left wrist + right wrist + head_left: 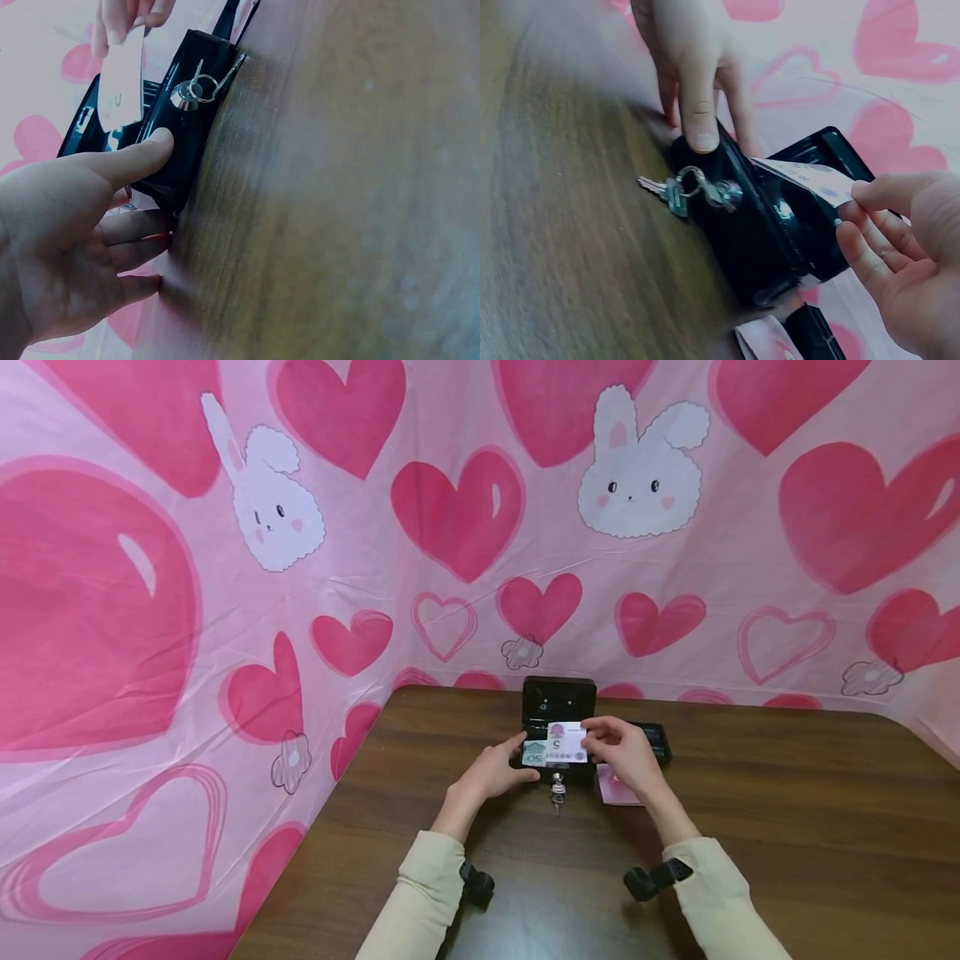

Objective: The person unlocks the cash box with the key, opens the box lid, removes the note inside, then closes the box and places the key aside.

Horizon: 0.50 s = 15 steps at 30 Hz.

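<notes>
Box, small, black, glossy, rectangular [739,255], lid [558,697] raised at the back, sits near the far edge of the dark brown wood-grain table [810,827]. Silver cylinder lock [727,195] on its front wall; silver keys [673,199] on a ring hang from it, toward the person.

Right hand [622,752] pinches a white-and-purple paper banknote marked 5 [567,745] between thumb and fingers at the right edge; note is held over the box opening, tilted in both wrist views. Left hand [495,770] is at the box's left end: thumb laid on the front wall, other fingers loosely extended by the side, not clenched.

Green paper banknote [533,753] shows at left of the box opening, partly covered by the pale note in the head view. Pink paper banknote [617,787] lies on the table just right of the box, partly hidden by the right hand. Black ridged tray-like item [658,743] sits behind that hand, also part-hidden.

Pink cloth backdrop with hearts and white rabbits [450,435] hangs behind. Cream sleeves [420,885], black wrist cameras [477,887].
</notes>
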### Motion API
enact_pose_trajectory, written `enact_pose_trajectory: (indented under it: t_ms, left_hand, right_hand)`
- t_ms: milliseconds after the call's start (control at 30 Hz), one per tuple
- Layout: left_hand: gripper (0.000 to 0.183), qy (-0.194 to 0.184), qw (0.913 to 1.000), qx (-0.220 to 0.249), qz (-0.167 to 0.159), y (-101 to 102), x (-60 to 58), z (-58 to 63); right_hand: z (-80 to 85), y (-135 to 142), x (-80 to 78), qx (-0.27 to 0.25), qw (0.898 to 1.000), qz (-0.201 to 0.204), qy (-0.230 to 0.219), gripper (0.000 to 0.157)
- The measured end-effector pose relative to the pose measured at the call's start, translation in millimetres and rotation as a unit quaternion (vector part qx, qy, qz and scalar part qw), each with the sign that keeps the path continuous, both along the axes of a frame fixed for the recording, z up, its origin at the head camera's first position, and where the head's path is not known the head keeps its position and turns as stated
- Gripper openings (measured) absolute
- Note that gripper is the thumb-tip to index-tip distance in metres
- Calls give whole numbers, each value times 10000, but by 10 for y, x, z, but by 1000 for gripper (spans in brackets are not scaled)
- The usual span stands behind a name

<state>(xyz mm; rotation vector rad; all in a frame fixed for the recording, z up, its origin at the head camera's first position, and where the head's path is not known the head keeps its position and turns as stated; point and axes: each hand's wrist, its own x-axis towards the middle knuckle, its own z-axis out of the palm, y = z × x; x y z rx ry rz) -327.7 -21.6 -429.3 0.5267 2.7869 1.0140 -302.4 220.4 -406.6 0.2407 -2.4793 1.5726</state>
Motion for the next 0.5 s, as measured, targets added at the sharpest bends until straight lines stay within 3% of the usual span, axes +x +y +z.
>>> enact_pose_trajectory:
  t_ms: [500]
  left_hand:
    - [79, -13, 10000, 41, -8, 1, 8, 2]
  right_hand:
    - [28, 158, 54, -45, 9995, 312, 26, 43]
